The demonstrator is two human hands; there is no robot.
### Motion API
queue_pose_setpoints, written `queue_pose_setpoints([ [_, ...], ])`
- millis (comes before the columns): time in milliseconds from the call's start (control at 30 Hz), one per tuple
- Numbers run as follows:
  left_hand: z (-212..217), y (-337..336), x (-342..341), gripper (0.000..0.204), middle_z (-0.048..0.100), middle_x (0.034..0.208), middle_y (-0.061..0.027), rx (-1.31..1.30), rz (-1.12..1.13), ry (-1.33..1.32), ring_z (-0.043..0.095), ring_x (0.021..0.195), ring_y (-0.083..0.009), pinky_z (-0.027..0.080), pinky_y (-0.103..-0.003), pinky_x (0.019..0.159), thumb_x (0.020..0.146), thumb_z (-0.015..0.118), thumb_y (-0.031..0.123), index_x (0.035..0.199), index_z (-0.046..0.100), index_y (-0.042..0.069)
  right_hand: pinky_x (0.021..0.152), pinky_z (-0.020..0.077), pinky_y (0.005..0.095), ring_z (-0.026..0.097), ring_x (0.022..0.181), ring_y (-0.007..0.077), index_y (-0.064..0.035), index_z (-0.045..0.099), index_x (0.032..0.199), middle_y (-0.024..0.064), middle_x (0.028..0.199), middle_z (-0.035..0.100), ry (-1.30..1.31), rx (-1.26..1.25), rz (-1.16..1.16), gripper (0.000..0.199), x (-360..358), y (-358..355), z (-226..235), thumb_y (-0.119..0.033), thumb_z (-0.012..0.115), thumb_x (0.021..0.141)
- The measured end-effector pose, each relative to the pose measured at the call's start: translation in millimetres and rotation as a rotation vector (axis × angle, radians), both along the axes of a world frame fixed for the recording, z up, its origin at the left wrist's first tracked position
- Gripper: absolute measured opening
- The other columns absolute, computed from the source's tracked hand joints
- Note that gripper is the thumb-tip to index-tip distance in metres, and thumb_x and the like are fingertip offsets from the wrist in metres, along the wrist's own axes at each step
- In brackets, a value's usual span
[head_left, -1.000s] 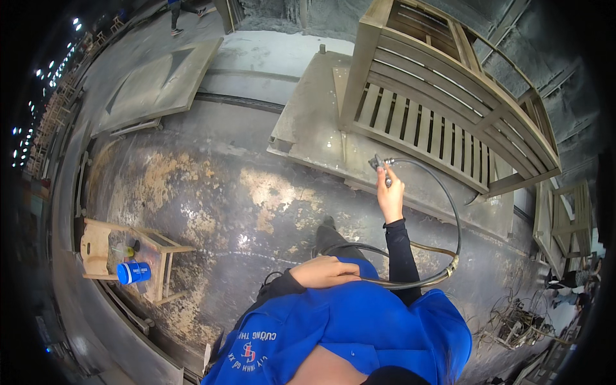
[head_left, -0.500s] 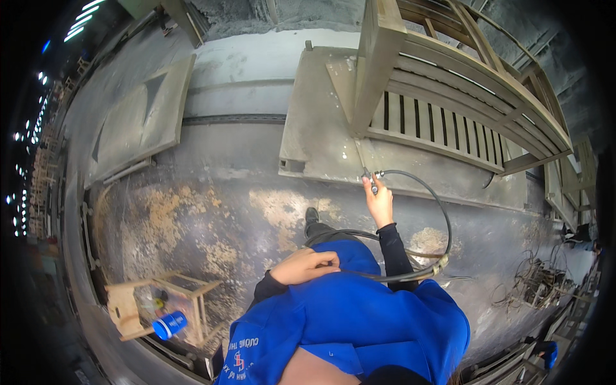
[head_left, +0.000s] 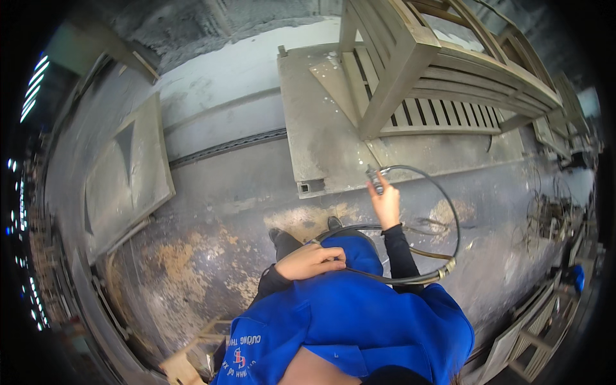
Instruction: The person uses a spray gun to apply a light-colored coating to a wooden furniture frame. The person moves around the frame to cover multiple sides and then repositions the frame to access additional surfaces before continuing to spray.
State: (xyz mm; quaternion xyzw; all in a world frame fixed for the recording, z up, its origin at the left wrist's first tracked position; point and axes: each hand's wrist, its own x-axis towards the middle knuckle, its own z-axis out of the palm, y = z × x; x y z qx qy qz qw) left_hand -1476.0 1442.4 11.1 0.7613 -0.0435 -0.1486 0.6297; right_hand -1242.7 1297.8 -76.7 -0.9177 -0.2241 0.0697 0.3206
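Black hose (head_left: 443,212) loops across the right of centre, one end running up to a small metal nozzle tool (head_left: 374,178) that the right hand (head_left: 386,204) grips with clenched fingers, just below the near edge of a grey platform (head_left: 321,128). The tool looks like a spray or air gun, though it is too small to be sure. From there the hose arcs right and down to a brass-coloured fitting (head_left: 447,268), then sweeps back left toward the left hand (head_left: 312,261), which rests at the middle of the frame against the blue jacket (head_left: 359,314); its fingers are curled and the hose passes beside them, but I cannot tell whether they actually grasp it. On the platform, in the upper right, stands a slatted wooden bench frame (head_left: 436,77). A flat grey panel (head_left: 125,170) lies on the stained concrete floor (head_left: 212,256) at the left.
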Motion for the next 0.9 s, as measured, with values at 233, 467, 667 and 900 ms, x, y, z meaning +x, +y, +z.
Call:
queue_pose_setpoints([
  [233,-10.0,91.6,-16.5,0.026,0.064,0.082,-0.0073,-0.028,-0.479,-0.259,0.062,0.083,-0.0256,0.043,-0.037,0.086,0.104,0.054,0.034,0.099,0.064,0.010,0.092,0.0528,0.0333,0.069,0.108,0.0211,0.0010,0.060,0.138,0.0199,0.126,0.070,-0.467,0.526,-0.240,0.047,-95.2,38.4,164.6,0.002,0.069,0.092],
  [467,-33.5,153.4,-70.1,0.047,0.063,0.116,-0.0137,-0.007,-0.657,-0.351,0.056,0.117,-0.0331,0.045,-0.041,0.098,0.102,0.053,0.049,0.118,0.066,0.006,0.090,0.0541,0.0349,0.072,0.104,0.0300,-0.0042,0.059,0.140,0.0204,0.121,0.071,-0.884,0.205,-0.255,0.057,-184.8,118.7,193.3,0.006,0.072,0.085],
  [667,-26.2,227.0,-94.0,0.045,0.065,0.119,-0.0153,-0.041,-0.846,-0.249,0.060,0.118,-0.0320,0.044,-0.040,0.103,0.104,0.053,0.045,0.126,0.061,0.006,0.075,0.0562,0.0479,0.071,0.087,0.0398,-0.0207,0.057,0.143,0.0215,0.098,0.071,-0.446,-0.112,-0.254,0.058,-192.8,171.8,76.7,-0.017,0.073,0.088],
  [900,-33.9,303.7,-87.1,0.041,0.065,0.124,-0.0148,-0.040,-0.618,-0.108,0.059,0.121,-0.0308,0.044,-0.038,0.104,0.105,0.052,0.039,0.126,0.061,0.005,0.072,0.0555,0.0521,0.070,0.079,0.0435,-0.0209,0.062,0.137,0.0223,0.091,0.071,-0.137,-0.254,-0.247,0.049,-179.5,203.0,-20.3,-0.033,0.072,0.090],
])
